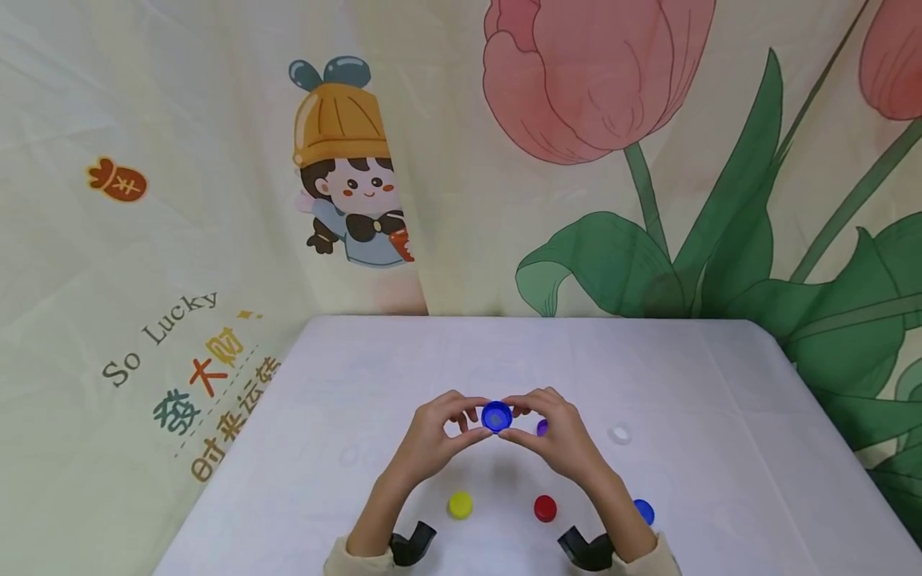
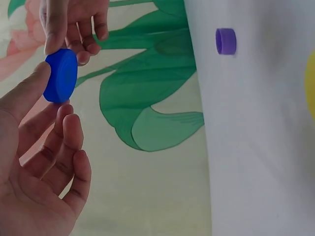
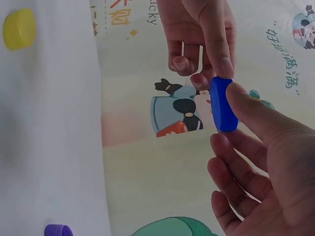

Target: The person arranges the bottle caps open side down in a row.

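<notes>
A round blue bottle cap (image 1: 497, 417) is held up above the white table, its hollow side toward the head camera. My left hand (image 1: 432, 436) pinches its left edge between thumb and forefinger. On the opposite edge my right hand (image 1: 555, 432) does the same, other fingers loosely bent. Both wrist views show the cap (image 2: 62, 76) between the two hands. Behind the right hand a purple cap (image 1: 542, 427) is partly hidden; in the left wrist view the purple cap (image 2: 226, 41) stands on its edge or upright, I cannot tell which.
On the white table (image 1: 403, 352) lie a yellow cap (image 1: 460, 505), a red cap (image 1: 545, 508) and a second blue cap (image 1: 644, 512) beside the right forearm. A clear ring-like thing (image 1: 619, 434) lies to the right. A printed cloth (image 1: 461, 160) hangs behind the table.
</notes>
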`<state>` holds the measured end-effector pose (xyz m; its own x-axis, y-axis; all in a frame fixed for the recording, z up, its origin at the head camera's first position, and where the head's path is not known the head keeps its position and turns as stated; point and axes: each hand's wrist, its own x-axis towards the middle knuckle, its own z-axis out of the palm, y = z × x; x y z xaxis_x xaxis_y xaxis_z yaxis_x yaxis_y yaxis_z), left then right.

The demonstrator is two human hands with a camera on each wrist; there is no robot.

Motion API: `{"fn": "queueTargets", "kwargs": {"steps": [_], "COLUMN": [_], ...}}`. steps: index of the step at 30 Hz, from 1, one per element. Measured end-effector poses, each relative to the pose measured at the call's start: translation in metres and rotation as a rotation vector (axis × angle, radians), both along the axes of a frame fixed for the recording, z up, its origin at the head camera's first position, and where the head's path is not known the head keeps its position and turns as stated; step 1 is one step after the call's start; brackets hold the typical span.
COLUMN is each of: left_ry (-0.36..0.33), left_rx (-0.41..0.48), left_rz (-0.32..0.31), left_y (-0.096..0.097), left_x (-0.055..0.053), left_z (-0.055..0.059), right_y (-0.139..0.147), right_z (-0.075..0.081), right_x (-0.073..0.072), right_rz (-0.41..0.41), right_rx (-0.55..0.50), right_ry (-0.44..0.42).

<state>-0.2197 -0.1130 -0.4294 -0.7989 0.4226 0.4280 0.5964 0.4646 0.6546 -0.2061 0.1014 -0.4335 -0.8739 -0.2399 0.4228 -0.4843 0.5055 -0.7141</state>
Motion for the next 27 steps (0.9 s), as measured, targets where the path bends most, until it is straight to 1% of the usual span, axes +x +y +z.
{"fn": "queueTargets", "kwargs": {"steps": [4, 8, 11, 13, 14, 18, 20, 23, 27], "left_ry": [-0.007, -0.027, -0.078, -0.149, -0.200, -0.442, -0.545, -0.635, -0.681], "left_rx": [0.028, 0.044, 0.063, 0.085, 0.100, 0.161, 0.183, 0.192, 0.187], "left_rz": [-0.030, -0.041, -0.030, -0.011, 0.002, 0.065, 0.087, 0.109, 0.125], "left_y": [0.006, 0.010, 0.013, 0.014, 0.014, 0.015, 0.016, 0.016, 0.014], "left_x": [0.003, 0.004, 0.005, 0.006, 0.007, 0.007, 0.007, 0.006, 0.006], "left_z": [0.002, 0.000, -0.001, -0.001, -0.001, -0.002, -0.004, -0.006, -0.008], "right_y": [0.007, 0.011, 0.013, 0.013, 0.013, 0.011, 0.010, 0.009, 0.007], "right_z": [0.000, -0.001, -0.004, -0.005, -0.006, -0.009, -0.011, -0.012, -0.015], "right_x": [0.004, 0.007, 0.007, 0.008, 0.008, 0.009, 0.010, 0.011, 0.012], "right_rz": [-0.003, 0.011, 0.016, 0.015, 0.013, 0.012, 0.015, 0.018, 0.012], "right_rx": [-0.016, -0.034, -0.043, -0.046, -0.048, -0.048, -0.041, -0.033, -0.023], "right_ry": [0.053, 0.064, 0.067, 0.070, 0.069, 0.072, 0.074, 0.077, 0.075]}}
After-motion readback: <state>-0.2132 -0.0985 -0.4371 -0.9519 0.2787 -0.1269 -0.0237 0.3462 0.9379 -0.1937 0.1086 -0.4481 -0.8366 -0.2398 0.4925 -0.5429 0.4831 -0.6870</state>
